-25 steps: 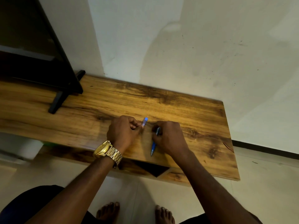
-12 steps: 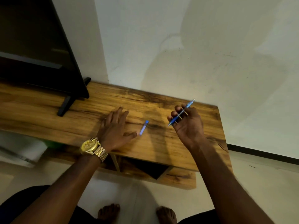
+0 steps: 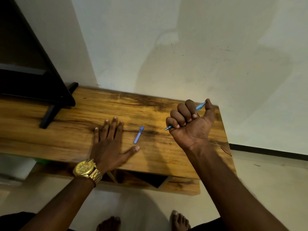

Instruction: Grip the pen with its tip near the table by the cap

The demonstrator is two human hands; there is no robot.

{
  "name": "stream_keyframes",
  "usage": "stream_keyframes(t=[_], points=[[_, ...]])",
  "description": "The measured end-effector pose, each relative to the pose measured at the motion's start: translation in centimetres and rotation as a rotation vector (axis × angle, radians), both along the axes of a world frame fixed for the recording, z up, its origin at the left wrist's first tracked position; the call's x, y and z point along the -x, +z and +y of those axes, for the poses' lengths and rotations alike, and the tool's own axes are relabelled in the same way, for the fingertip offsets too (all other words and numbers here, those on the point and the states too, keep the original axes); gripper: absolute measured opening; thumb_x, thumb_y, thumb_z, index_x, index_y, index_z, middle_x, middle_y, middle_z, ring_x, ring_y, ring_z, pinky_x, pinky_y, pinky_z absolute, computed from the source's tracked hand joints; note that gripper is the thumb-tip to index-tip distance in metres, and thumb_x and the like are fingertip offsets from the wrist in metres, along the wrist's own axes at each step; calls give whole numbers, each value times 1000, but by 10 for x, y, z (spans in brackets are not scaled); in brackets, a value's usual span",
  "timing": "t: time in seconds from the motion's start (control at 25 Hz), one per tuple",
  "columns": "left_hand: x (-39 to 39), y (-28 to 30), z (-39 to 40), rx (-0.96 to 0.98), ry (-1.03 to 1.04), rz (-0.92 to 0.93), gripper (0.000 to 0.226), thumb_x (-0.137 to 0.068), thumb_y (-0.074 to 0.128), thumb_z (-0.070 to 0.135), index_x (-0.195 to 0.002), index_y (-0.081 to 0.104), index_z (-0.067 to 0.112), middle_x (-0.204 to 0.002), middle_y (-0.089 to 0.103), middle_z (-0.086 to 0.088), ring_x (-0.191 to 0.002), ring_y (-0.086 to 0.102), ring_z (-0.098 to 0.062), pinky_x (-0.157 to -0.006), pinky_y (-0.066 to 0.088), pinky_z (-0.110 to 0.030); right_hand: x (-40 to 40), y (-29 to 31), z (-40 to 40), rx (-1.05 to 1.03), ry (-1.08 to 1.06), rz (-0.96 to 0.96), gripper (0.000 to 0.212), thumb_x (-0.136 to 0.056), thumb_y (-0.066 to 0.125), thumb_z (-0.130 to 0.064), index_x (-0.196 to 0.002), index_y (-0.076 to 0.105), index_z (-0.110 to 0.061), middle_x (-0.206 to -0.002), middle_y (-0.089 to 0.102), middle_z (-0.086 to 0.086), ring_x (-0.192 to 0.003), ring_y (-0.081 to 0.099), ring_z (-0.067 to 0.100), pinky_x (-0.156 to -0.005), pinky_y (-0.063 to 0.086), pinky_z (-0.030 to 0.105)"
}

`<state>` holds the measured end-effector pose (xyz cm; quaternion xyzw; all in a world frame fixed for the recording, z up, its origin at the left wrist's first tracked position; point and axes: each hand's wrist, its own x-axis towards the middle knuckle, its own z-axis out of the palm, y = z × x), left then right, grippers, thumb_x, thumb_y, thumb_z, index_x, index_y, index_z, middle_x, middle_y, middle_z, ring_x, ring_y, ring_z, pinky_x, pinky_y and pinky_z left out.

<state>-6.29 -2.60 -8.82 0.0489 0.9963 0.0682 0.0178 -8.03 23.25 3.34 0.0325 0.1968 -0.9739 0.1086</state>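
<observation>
My right hand [image 3: 191, 124] is raised above the right part of the wooden table [image 3: 66, 139], palm up, its fingers curled round a blue pen [image 3: 200, 106]. The pen's tip pokes out near my little finger and its other end shows by my thumb. My left hand [image 3: 109, 144] lies flat on the tabletop with straight, spread fingers, a gold watch [image 3: 86, 169] on its wrist. A small blue pen cap [image 3: 138, 135] lies on the wood just right of my left hand, close to the thumb tip, touching neither hand.
A black TV [image 3: 25, 64] stands on its dark foot [image 3: 50, 114] at the table's back left. A pale wall rises behind. Below the tabletop is a lower shelf with an open compartment [image 3: 145, 178]. My bare feet [image 3: 180, 220] stand on the light floor.
One second ago both hands were together at the pen and cap. The right hand lifted the pen away and closed into a fist round it; the left hand let go of the cap and lies flat.
</observation>
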Motion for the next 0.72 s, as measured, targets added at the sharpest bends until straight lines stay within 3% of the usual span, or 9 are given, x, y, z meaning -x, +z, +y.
stream_keyframes(t=[0.2,0.28,0.36,0.52,0.72], points=[[-1,2,2,-21,-6,14,130,-76,13,103,-175,8,19,-185,-5,-5,-172,-2,-29,-135,7,-65,4,13,2,-103,-12,23,56,-102,33,-60,-59,25,-25,-54,15,-7,-47,9,12,-49,11,25],[-1,4,3,-21,-7,-1,130,-75,14,104,-175,5,20,-185,-9,-4,-172,-5,-28,-135,6,-65,2,17,-1,-124,8,52,61,-103,35,-66,-59,24,-24,-55,15,-8,-47,9,11,-49,10,25],[-1,7,5,-10,-2,-23,131,-74,11,104,-175,0,22,-184,-14,-3,-172,-9,-27,-136,4,-64,-1,17,-3,-114,18,52,67,-101,38,-73,-58,23,-24,-54,14,-7,-47,8,11,-49,9,25],[1,8,6,-30,0,-27,131,-75,14,103,-175,1,20,-184,-14,-3,-172,-10,-26,-136,4,-64,2,14,3,-101,-25,28,63,-105,34,-63,-56,25,-24,-54,14,-7,-47,9,12,-50,11,25],[1,3,4,-7,-5,-2,130,-77,12,103,-175,2,20,-185,-11,-3,-172,-8,-26,-136,6,-64,2,12,3,-80,-16,34,63,-103,33,-67,-57,26,-24,-55,15,-7,-47,10,12,-50,11,24]])
